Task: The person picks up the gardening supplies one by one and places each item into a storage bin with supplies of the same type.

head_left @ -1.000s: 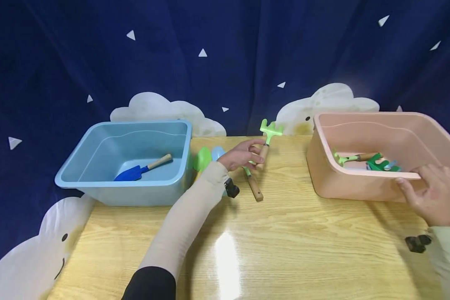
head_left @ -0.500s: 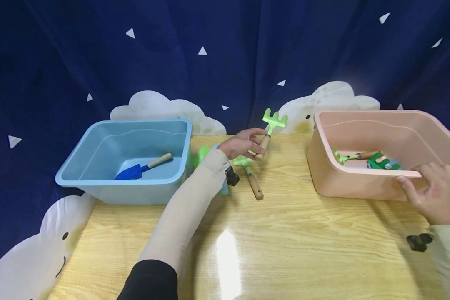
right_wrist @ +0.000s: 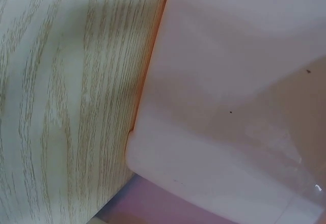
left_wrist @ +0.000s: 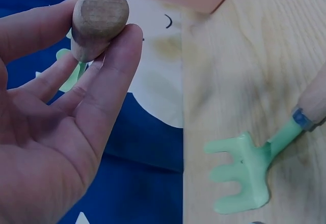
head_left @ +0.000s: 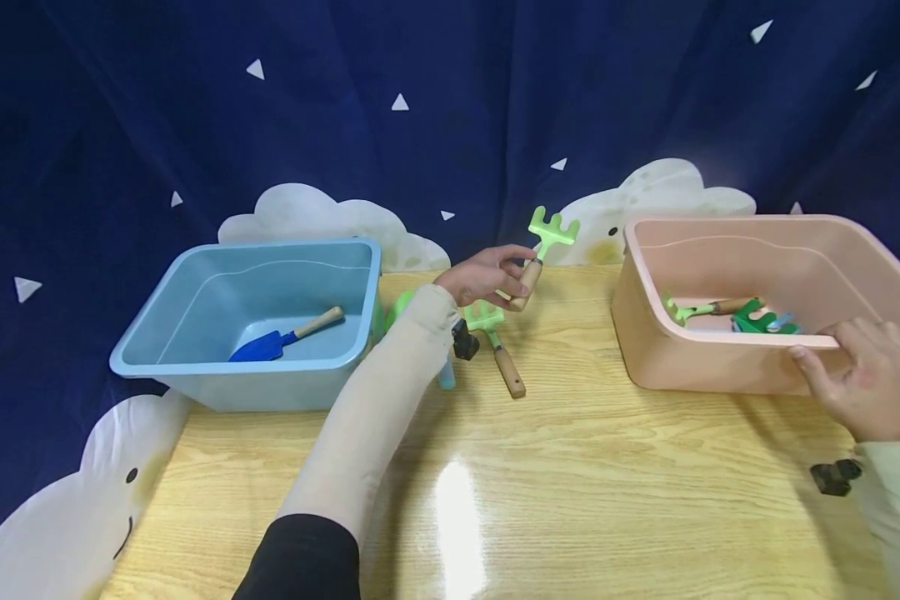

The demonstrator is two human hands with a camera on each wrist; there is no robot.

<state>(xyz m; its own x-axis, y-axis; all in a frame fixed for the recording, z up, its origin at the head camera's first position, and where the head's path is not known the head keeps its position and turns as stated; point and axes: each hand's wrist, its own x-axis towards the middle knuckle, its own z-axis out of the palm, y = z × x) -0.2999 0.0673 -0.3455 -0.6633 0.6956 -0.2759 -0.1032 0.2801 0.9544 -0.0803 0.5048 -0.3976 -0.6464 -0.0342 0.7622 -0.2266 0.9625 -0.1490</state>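
Observation:
My left hand pinches the wooden handle of a light green toy hand rake, holding it above the table with its tines up and away from me. In the left wrist view the round end of the rake handle shows between thumb and fingers. Below that hand, a second light green rake lies on the table. My right hand grips the near rim of a pink tub, fingers over the edge and thumb outside. In the right wrist view only the tub wall and tabletop show.
On the left stands a blue tub with a blue trowel inside. Between tub and left arm, a green tool and a light blue handle are partly hidden. Inside the pink tub lie a light green rake and a dark green tool.
My left hand has lifted the rake up and slightly to the right, baring more of the second rake on the table. My right hand stays on the pink tub's rim.

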